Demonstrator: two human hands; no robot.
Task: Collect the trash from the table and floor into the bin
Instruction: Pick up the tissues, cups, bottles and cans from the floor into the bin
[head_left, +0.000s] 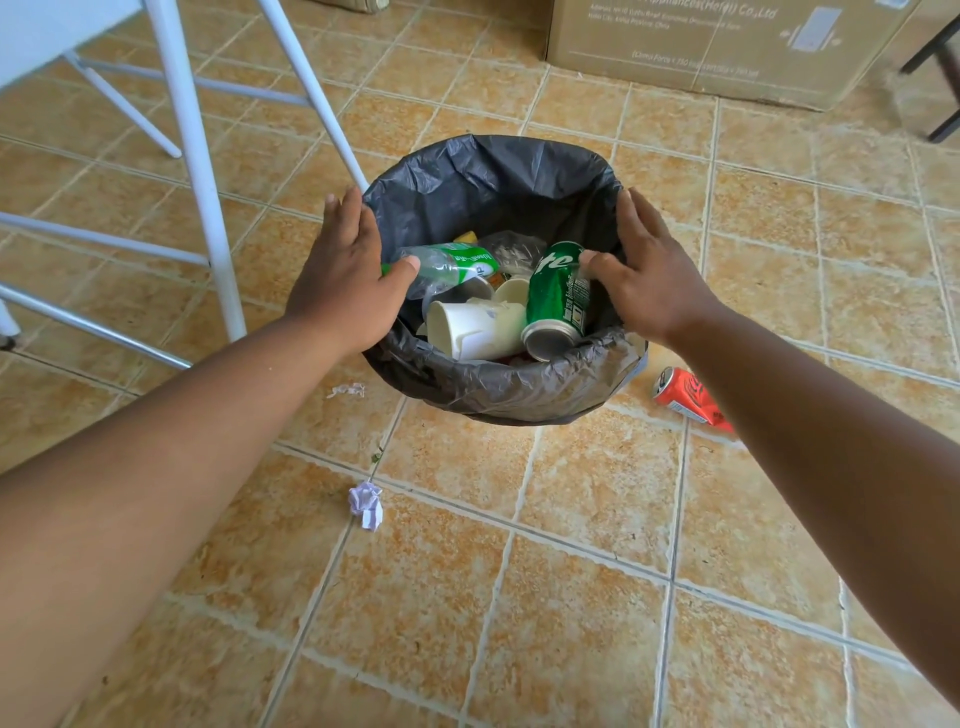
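A round bin (498, 384) lined with a black bag stands on the tiled floor. Inside lie a green can (556, 301), a clear plastic bottle with a green label (457, 265), white paper cups (478, 327) and other scraps. My left hand (348, 275) rests on the bin's left rim, thumb over the opening. My right hand (649, 270) rests on the right rim, its thumb touching the green can. Both hands have fingers spread and hold nothing. On the floor lie a red can (685, 397) right of the bin, a crumpled paper ball (366, 504) and a small paper scrap (345, 389).
White table legs (197, 171) and crossbars stand to the left, one leg reaching the floor just behind the bin. A large cardboard box (727, 47) sits at the back right. Dark furniture legs (943, 124) show at the far right.
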